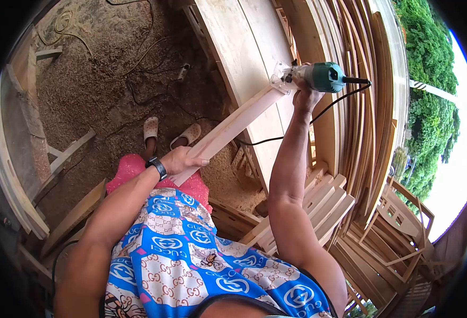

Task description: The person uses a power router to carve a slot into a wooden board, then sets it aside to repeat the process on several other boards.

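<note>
My left hand [180, 160], with a dark watch on its wrist, grips the near end of a long pale wooden board [233, 123]. The board slants up and away to the right, its far part over the workbench. At its far end my right hand [306, 91] is wrapped round a green and grey power trimmer [323, 77]. The trimmer lies on its side, its clear base [285, 78] at the board's end. Its bit is too small to make out. A black cord runs from its back.
A pale plank workbench [217, 32] stands ahead. Long stacked timber [360, 122] lines the right, with cut pieces [323, 204] beside my right elbow. Cords [132, 87] cross the sawdust-covered floor [101, 32]. Wooden frames [19, 159] stand at the left.
</note>
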Motion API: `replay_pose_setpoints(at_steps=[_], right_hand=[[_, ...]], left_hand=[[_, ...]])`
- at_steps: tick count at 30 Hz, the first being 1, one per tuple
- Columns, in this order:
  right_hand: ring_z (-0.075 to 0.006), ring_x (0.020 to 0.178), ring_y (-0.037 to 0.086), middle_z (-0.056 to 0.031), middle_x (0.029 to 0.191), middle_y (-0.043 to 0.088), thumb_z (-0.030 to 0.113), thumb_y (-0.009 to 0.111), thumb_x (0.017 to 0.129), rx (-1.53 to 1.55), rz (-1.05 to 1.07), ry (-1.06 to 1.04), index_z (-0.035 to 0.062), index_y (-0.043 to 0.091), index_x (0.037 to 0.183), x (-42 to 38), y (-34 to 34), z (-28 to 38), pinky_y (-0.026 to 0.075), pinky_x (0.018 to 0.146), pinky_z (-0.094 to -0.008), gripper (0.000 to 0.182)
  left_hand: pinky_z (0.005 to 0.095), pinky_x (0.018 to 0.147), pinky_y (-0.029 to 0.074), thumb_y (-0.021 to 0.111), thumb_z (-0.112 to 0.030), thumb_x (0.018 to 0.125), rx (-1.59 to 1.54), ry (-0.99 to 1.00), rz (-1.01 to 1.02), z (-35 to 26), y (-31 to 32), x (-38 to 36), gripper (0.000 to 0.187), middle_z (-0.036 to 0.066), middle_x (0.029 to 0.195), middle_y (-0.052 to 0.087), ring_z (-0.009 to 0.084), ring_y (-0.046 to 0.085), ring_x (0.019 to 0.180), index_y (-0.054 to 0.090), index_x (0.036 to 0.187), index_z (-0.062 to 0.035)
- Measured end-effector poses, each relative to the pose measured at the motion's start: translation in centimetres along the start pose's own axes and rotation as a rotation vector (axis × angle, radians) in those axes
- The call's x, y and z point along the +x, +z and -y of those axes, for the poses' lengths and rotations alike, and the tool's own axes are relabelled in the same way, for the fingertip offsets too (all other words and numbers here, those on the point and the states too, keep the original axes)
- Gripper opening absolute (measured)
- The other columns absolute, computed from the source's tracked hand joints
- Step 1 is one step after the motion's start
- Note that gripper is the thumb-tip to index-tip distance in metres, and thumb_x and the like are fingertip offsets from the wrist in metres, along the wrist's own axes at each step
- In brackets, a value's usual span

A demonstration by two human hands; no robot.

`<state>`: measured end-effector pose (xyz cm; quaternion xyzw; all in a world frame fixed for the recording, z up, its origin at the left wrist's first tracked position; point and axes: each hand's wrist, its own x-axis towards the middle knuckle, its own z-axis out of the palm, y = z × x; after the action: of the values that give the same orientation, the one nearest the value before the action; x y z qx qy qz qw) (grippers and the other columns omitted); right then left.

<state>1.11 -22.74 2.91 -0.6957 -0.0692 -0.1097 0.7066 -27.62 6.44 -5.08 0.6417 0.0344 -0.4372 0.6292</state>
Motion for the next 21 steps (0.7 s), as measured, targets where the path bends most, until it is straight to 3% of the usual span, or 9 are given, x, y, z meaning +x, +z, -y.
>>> replay_pose_setpoints(at_steps=[6, 8, 21], right_hand=[[-0.0277, 0.1, 0.066, -0.0133, 0.112, 0.065, -0.01, 0.072, 0.056, -0.004, 0.015, 0.034, 0.0016, 0.058, 0.123, -0.3, 0.4, 0.5, 0.055, 0.097, -0.0436, 0.07], [-0.027, 0.1, 0.065, -0.0126, 0.111, 0.065, -0.009, 0.072, 0.056, -0.023, 0.018, 0.02, 0.0014, 0.059, 0.122, -0.4, 0.4, 0.5, 0.055, 0.098, -0.0432, 0.068], [-0.0261, 0.099, 0.065, -0.0122, 0.11, 0.065, -0.004, 0.072, 0.056, -0.108, -0.001, 0.034, 0.0001, 0.061, 0.118, -3.5, 1.9, 1.1, 0.056, 0.094, -0.0419, 0.064]], left_hand=[[0.0326, 0.089, 0.052, 0.078, -0.055, 0.085, -0.02, 0.002, -0.014, 0.1, 0.2, -0.1, 0.066, 0.011, 0.103, 0.075, 0.0187, 0.069, 0.095, 0.071, 0.114, 0.0039], [0.0356, 0.086, 0.053, 0.076, -0.058, 0.086, -0.028, 0.026, -0.043, 0.3, 0.3, -0.1, 0.066, 0.016, 0.097, 0.075, 0.0228, 0.07, 0.089, 0.073, 0.113, 0.0029], [0.035, 0.084, 0.052, 0.076, -0.057, 0.087, -0.011, 0.032, -0.035, -0.2, 0.2, -0.2, 0.065, 0.014, 0.094, 0.075, 0.0217, 0.069, 0.087, 0.073, 0.114, 0.0019]])
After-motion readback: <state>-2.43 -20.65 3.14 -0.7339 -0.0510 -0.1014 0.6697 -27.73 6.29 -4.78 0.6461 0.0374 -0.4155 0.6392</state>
